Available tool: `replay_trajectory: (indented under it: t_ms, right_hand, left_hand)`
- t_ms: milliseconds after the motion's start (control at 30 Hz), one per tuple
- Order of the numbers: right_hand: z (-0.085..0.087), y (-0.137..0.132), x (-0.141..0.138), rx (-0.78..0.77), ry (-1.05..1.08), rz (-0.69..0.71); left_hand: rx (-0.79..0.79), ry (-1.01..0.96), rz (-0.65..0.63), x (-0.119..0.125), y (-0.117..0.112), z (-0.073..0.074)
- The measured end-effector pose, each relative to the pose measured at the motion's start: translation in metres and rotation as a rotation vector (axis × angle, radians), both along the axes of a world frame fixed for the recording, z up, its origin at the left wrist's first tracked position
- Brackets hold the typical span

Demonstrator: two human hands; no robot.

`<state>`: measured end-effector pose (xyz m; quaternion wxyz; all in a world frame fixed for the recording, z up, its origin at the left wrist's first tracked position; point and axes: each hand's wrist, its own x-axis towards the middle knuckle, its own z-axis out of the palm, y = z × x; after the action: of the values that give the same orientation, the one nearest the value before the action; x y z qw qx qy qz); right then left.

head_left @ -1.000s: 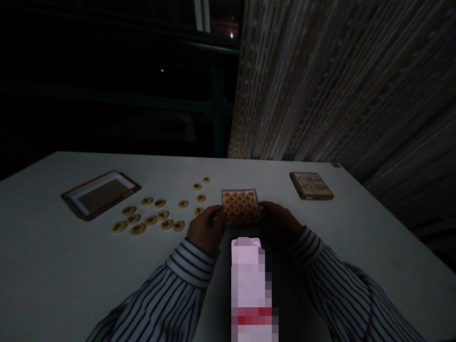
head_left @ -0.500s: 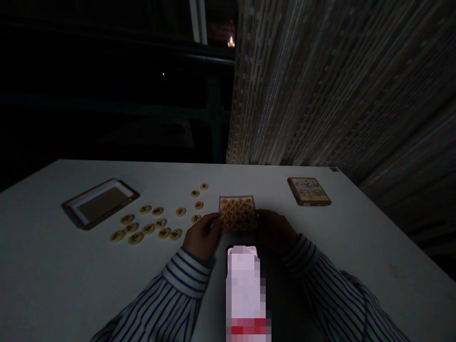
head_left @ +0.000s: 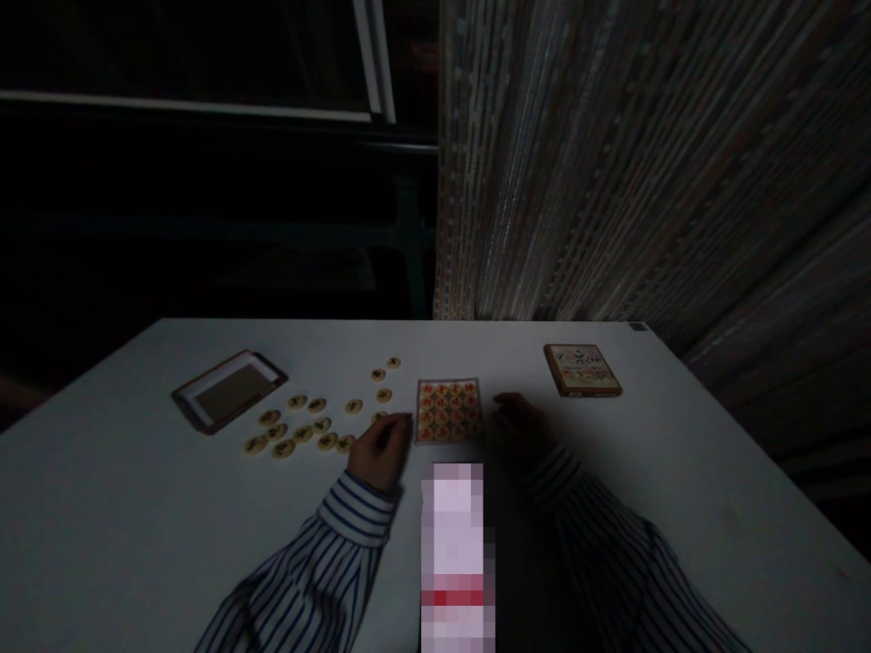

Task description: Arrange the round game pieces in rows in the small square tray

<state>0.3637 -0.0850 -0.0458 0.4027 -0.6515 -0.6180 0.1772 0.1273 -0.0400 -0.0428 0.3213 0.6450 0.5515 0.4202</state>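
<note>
A square clear tray (head_left: pixel 449 435) lies on the table between my hands, filled with rows of round Chinese chess pieces (head_left: pixel 449 401) marked in red. Just off its left side is my left hand (head_left: pixel 377 452), fingers loosely curled and slightly apart, holding nothing. My right hand (head_left: pixel 523 431), in deep shadow, rests a little way off the tray's right side, loosely bent and empty. Loose pieces with dark characters (head_left: pixel 303 433) lie scattered to the left, several in a cluster; one is partly hidden behind my left hand.
An open shallow box part (head_left: pixel 231 392) sits at the left of the white table (head_left: pixel 170 544). A printed square box (head_left: pixel 585 370) stands at the right. A lit phone (head_left: pixel 455 535), its screen blurred out, is in front of the tray. String curtains (head_left: pixel 544 181) hang behind.
Both hands have let go of the tray of chess pieces and drawn slightly apart. The tray, tilted up before, now lies flat. The view has shifted a little.
</note>
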Motion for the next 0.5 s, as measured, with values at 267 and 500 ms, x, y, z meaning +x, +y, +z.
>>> replay_trajectory:
  t_ms: [267,500]
  right_hand:
    - [-0.0043,0.0019,-0.0013,0.04,0.022,-0.076]
    - [-0.0003,0.0,-0.0007,-0.004,0.008,-0.058]
  left_hand:
    - [0.012,0.028,0.012,-0.0008,0.0023,-0.0041]
    - [0.034,0.03,0.063,0.0014,-0.0016,-0.0014]
